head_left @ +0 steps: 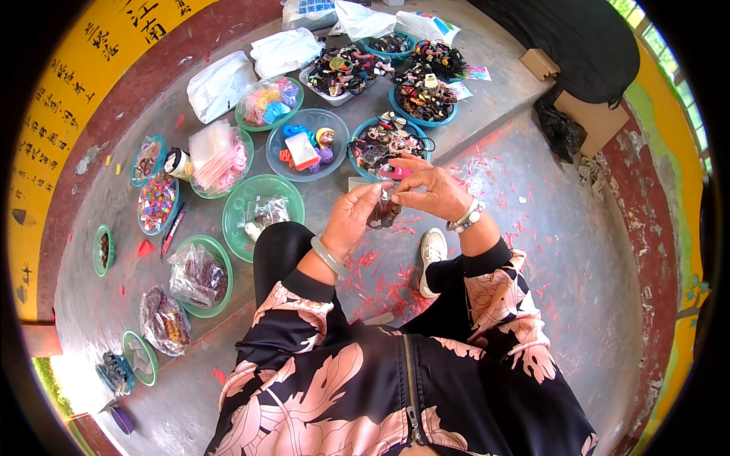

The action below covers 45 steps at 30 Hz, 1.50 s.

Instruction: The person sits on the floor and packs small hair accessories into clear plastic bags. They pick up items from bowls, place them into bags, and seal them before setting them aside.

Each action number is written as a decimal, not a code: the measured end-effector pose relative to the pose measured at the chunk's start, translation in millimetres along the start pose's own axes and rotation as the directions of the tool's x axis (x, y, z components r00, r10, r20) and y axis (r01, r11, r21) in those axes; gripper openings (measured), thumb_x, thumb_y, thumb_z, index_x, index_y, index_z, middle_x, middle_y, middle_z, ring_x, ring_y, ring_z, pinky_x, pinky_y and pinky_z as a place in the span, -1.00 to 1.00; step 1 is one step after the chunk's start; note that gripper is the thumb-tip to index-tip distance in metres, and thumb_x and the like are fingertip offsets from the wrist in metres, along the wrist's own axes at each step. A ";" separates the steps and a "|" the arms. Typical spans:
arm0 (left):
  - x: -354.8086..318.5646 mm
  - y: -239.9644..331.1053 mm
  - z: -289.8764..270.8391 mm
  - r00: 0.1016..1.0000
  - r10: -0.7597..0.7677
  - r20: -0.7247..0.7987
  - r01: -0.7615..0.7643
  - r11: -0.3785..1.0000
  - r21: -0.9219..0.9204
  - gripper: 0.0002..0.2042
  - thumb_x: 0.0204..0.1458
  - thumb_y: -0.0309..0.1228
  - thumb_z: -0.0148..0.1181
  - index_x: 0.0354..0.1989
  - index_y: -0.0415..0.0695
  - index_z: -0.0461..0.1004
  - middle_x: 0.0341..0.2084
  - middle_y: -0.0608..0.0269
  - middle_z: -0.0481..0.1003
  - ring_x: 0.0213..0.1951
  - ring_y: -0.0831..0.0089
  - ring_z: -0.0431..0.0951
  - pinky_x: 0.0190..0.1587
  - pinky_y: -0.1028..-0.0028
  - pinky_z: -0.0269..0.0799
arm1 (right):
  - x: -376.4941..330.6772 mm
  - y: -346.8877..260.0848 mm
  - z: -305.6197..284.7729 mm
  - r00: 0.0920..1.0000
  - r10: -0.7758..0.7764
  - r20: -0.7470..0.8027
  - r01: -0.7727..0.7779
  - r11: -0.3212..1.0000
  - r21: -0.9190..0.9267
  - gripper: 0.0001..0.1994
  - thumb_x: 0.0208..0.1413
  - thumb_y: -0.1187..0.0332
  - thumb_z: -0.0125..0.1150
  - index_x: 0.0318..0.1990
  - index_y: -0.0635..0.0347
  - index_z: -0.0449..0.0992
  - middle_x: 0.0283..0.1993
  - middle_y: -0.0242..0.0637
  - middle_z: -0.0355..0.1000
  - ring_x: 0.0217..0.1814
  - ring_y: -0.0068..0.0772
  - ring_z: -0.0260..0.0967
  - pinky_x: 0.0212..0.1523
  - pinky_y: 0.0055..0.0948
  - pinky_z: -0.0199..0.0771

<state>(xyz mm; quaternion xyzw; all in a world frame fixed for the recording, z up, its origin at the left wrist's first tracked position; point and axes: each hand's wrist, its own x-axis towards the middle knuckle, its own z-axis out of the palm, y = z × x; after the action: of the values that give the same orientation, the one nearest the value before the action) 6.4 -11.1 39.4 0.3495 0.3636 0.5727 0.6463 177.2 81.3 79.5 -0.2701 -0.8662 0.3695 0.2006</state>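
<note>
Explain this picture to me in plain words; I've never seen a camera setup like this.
There is no machine here, just a person's bare left hand and right hand. The left of two fisheye cameras worn on the head looks down, so straight edges bend. Both hands' fingertips pinch what looks like a small clear plastic bag with dark contents. On the grey concrete-looking surface ahead stand round green and blue plastic bowls of small goods, such as a large green plastic bowl, and plump white plastic bags.
</note>
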 end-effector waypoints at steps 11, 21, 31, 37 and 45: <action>0.4 -0.8 -1.7 1.000 -0.023 0.011 0.024 0.998 -0.063 -0.67 0.16 -0.24 -0.11 -0.08 -0.23 0.37 -0.28 0.25 0.46 -0.27 0.56 0.47 -0.16 0.53 0.37 | 0.7 -3.6 0.2 0.998 0.060 -0.023 -0.055 0.984 0.170 -0.88 -0.23 0.37 0.29 -0.45 0.08 0.57 0.13 -0.08 0.24 0.32 -0.07 -0.08 0.21 -0.20 0.00; 0.5 -2.0 1.8 1.000 -0.023 0.009 0.023 0.996 -0.085 -0.68 0.15 -0.27 -0.09 -0.09 -0.27 0.37 -0.28 0.22 0.46 -0.27 0.51 0.48 -0.15 0.52 0.38 | 1.5 3.7 8.0 0.997 -0.040 -0.064 0.037 0.998 -0.052 -0.91 -0.20 0.44 0.25 -0.47 0.20 0.50 0.07 -0.12 0.31 0.28 -0.03 0.01 0.15 -0.17 0.14; 4.8 -7.2 -3.1 1.000 -0.017 -0.020 0.015 0.998 -0.066 -0.77 0.08 -0.38 0.03 -0.18 -0.28 0.43 -0.34 0.24 0.49 -0.30 0.54 0.49 -0.17 0.55 0.39 | 2.4 -0.6 12.9 0.991 -0.069 -0.113 0.062 0.996 -0.068 -0.91 -0.15 0.45 0.24 -0.46 0.23 0.49 0.02 -0.16 0.35 0.24 -0.05 0.08 0.11 -0.19 0.19; 4.0 -4.1 0.7 0.991 0.018 -0.136 -0.035 0.992 -0.123 -0.77 0.09 -0.35 0.02 -0.23 -0.27 0.45 -0.36 0.22 0.50 -0.33 0.50 0.49 -0.22 0.51 0.41 | 7.6 -4.7 20.5 0.945 0.248 -0.211 -0.104 0.843 0.527 -0.83 -0.16 0.47 0.28 -0.36 0.24 0.48 -0.17 -0.24 0.41 -0.13 -0.42 0.36 -0.14 -0.48 0.38; 2.4 -2.6 4.1 0.990 0.061 -0.130 -0.084 0.980 -0.183 -0.76 0.10 -0.35 0.00 -0.21 -0.28 0.44 -0.34 0.19 0.49 -0.32 0.46 0.49 -0.23 0.45 0.41 | 6.8 -0.5 26.8 0.896 0.437 -0.081 -0.223 0.600 0.768 -0.85 -0.09 0.48 0.24 -0.31 0.26 0.49 -0.40 -0.41 0.44 -0.36 -0.60 0.35 -0.33 -0.58 0.34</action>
<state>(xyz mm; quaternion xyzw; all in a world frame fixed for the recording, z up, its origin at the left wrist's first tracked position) 11.5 -9.1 39.0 0.2639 0.3341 0.6482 0.6314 157.1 71.0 63.5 -0.3677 -0.5395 0.6807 0.3322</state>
